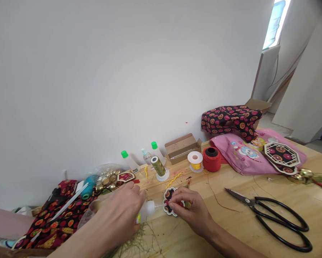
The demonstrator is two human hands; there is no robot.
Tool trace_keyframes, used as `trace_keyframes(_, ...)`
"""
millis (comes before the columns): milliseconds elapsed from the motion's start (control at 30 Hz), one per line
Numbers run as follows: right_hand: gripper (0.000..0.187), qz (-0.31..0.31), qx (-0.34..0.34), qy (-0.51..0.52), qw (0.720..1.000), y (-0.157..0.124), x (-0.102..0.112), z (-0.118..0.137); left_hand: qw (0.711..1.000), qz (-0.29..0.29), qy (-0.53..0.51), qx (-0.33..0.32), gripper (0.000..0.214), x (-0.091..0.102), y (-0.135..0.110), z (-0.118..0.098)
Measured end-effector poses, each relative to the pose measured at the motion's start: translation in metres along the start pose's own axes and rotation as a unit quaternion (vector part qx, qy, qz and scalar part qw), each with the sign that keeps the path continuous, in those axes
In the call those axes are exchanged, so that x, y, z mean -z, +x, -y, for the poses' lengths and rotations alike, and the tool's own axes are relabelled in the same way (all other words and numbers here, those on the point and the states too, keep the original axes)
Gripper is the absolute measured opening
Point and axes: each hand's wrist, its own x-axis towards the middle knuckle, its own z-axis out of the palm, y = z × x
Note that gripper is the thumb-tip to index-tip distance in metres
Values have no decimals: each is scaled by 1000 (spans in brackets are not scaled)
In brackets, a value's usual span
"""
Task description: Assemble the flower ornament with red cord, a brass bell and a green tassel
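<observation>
My left hand (126,208) is wrapped around a white glue bottle (150,208), tipped sideways with its thin nozzle pointing right. That nozzle reaches over a flower-shaped ornament (168,195) with a pale scalloped rim and dark patterned fabric. Over the ornament's right side, the thumb and index finger of my right hand (188,206) are pinched close to the nozzle tip. What sits between those fingertips, if anything, is too small to tell. Partly behind the right hand is a green tassel (187,204); a twisted yellow cord (175,179) extends from the ornament's top.
Black-handled scissors (268,215) lie at right. Behind stand a thread cone (157,166), yellow spool (195,163), red thread roll (211,159), green-capped bottles (130,161) and a cardboard box (182,148). Patterned fabric (56,222) and golden bells (108,179) are left, a pink bag (236,150) right.
</observation>
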Motion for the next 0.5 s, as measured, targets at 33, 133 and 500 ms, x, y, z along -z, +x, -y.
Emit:
trace_keyframes(33,12,0,0,-1,1000,0,0,0,1000,3,2,-1,23,1,0,0)
trace_keyframes(133,13,-2,3,1,1000,0,0,1,1000,8,5,-5,21,2,0,0)
trace_keyframes(500,12,0,10,0,1000,0,1,0,1000,9,15,-5,25,2,1,1)
